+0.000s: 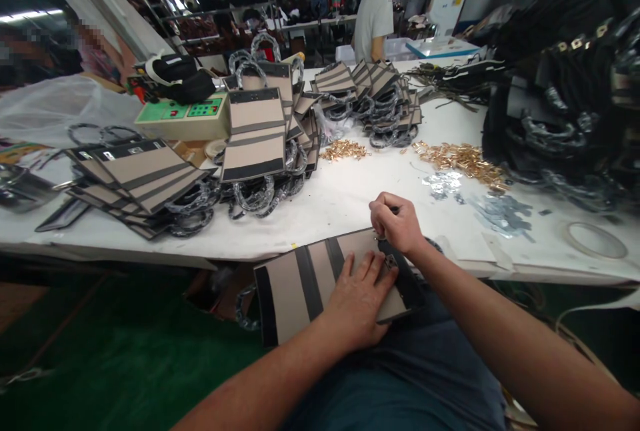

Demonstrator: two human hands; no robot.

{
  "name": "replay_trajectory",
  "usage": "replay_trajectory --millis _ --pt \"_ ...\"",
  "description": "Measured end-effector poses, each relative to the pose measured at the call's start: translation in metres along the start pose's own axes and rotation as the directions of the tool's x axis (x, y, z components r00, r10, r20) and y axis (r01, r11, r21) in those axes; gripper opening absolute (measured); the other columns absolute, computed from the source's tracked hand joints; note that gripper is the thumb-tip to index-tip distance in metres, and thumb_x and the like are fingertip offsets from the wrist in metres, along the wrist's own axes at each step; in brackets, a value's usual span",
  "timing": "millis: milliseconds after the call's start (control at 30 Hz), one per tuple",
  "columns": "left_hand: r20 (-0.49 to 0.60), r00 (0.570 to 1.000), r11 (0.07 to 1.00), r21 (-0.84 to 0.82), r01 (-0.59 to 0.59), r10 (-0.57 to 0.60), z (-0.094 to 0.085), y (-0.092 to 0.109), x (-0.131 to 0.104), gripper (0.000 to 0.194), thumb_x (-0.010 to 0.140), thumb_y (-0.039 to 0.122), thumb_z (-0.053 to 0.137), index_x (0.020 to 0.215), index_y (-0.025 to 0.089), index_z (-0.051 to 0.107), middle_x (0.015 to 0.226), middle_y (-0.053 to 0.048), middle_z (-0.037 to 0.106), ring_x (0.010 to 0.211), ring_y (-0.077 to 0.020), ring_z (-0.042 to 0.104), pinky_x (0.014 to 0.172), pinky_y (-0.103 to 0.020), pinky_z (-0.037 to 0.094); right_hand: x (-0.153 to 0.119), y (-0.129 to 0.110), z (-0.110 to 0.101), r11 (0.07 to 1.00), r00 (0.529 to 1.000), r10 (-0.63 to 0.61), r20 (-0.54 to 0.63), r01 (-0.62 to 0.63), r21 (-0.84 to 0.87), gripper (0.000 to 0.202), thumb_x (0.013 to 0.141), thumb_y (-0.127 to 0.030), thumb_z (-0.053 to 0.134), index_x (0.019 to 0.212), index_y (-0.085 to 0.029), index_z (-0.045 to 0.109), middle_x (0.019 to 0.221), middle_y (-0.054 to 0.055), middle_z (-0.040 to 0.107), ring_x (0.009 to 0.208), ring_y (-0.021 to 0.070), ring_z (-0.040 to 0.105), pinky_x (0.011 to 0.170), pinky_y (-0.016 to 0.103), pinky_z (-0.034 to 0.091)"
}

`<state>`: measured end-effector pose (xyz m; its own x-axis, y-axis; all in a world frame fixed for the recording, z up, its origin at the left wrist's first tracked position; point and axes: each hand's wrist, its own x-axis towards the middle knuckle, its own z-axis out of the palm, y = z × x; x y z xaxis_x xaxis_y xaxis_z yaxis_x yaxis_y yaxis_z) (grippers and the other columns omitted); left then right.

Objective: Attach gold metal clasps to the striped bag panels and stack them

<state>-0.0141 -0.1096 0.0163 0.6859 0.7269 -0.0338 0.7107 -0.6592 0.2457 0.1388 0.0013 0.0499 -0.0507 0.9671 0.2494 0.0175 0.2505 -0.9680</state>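
Note:
A beige bag panel (280, 287) with dark stripes and black ends lies across my lap, its far edge against the table edge. My left hand (360, 294) rests flat on it, fingers spread, near a small metal fitting (391, 261) on the black right end. Just above, my right hand (397, 221) is closed in a fist around a dark-handled tool (395, 210), mostly hidden by the fingers. A small metal tip or part shows below the fist at the panel's upper right corner. A plastic-wrapped handle (245, 307) sticks out at the panel's left end.
Stacked bag panels (255, 137) and another pile (145, 177) stand on the white table (345, 194). Gold fittings (465, 163), silver plates (503, 214) and a tape roll (597, 240) lie to the right. Black bags (550, 111) are heaped beyond. A person (375, 17) stands behind the table.

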Motion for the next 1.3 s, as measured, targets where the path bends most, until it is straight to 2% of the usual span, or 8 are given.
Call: replay_trajectory --millis 300,433,667,900,1033,1167,1233,1300 --pt "0.058 0.998 0.999 0.034 -0.025 0.023 -0.004 0.0 0.006 0.1 0.078 0.051 0.078 0.162 0.018 0.033 0.173 -0.019 0.026 0.158 -0.0413 0.024 0.127 -0.066 0.019 -0.001 0.0 -0.003 1.0 1.0 -0.006 0.001 0.006 0.024 0.038 0.094 -0.03 0.064 0.059 -0.024 0.05 0.046 -0.004 0.052 0.043 0.013 0.044 0.046 0.029 0.036" --pt "0.059 0.997 0.999 0.023 -0.045 0.043 -0.009 -0.002 0.007 0.1 0.078 0.05 0.079 0.161 0.019 0.034 0.17 -0.02 0.031 0.158 -0.039 0.026 0.128 -0.062 0.019 -0.016 0.001 -0.016 0.978 0.995 -0.005 -0.1 0.025 0.206 0.039 0.095 -0.031 0.068 0.061 -0.024 0.05 0.048 -0.005 0.048 0.043 0.0128 0.044 0.045 0.029 0.035" --pt "0.058 0.996 0.997 0.027 -0.07 0.069 -0.008 -0.005 0.01 0.103 0.076 0.05 0.08 0.161 0.016 0.033 0.17 -0.022 0.031 0.156 -0.0395 0.027 0.127 -0.062 0.019 -0.039 0.014 -0.046 0.81 0.941 0.237 -0.242 -0.054 0.584 0.036 0.087 -0.033 0.071 0.063 -0.023 0.046 0.048 -0.009 0.033 0.039 0.009 0.034 0.04 0.025 0.033" --pt "0.065 0.995 0.997 0.026 -0.079 0.077 -0.006 -0.008 0.012 0.102 0.077 0.053 0.079 0.161 0.016 0.034 0.17 -0.021 0.031 0.157 -0.0396 0.025 0.127 -0.062 0.019 -0.032 0.029 -0.053 0.745 0.894 0.351 -0.278 -0.086 0.661 0.036 0.082 -0.037 0.069 0.062 -0.023 0.043 0.048 -0.01 0.03 0.038 0.0078 0.028 0.04 0.024 0.033" --pt "0.051 0.996 0.997 0.011 -0.081 0.08 -0.004 -0.009 0.011 0.101 0.076 0.052 0.08 0.16 0.016 0.035 0.17 -0.02 0.032 0.157 -0.0397 0.024 0.128 -0.061 0.017 -0.04 0.017 -0.034 0.842 0.934 0.222 -0.278 -0.04 0.538 0.036 0.089 -0.035 0.067 0.063 -0.023 0.045 0.048 -0.01 0.03 0.038 0.0091 0.029 0.04 0.026 0.029" --pt "0.031 0.996 0.997 -0.023 -0.078 0.079 -0.004 -0.01 0.008 0.096 0.076 0.047 0.08 0.157 0.018 0.039 0.168 -0.019 0.035 0.156 -0.0394 0.027 0.128 -0.061 0.018 -0.057 0.005 -0.011 0.998 0.995 -0.01 -0.1 0.015 0.056 0.038 0.095 -0.035 0.067 0.062 -0.023 0.052 0.053 -0.004 0.048 0.048 0.0137 0.044 0.05 0.03 0.037" --pt "0.011 0.998 0.997 -0.041 -0.065 0.066 -0.003 -0.011 0.006 0.094 0.074 0.047 0.081 0.155 0.019 0.043 0.166 -0.019 0.036 0.155 -0.0394 0.029 0.129 -0.06 0.018 -0.058 0.0 -0.006 0.992 1.0 -0.02 0.001 0.02 -0.126 0.039 0.096 -0.036 0.067 0.061 -0.023 0.055 0.056 -0.002 0.054 0.053 0.0151 0.048 0.053 0.031 0.039" --pt "-0.011 0.999 0.997 -0.054 -0.049 0.049 -0.002 -0.011 0.005 0.096 0.071 0.047 0.084 0.154 0.02 0.045 0.165 -0.02 0.036 0.154 -0.0397 0.03 0.129 -0.059 0.018 -0.054 -0.008 -0.006 0.995 1.0 0.02 0.017 -0.018 -0.097 0.042 0.097 -0.037 0.066 0.06 -0.023 0.053 0.053 -0.002 0.052 0.05 0.0146 0.047 0.052 0.031 0.039"
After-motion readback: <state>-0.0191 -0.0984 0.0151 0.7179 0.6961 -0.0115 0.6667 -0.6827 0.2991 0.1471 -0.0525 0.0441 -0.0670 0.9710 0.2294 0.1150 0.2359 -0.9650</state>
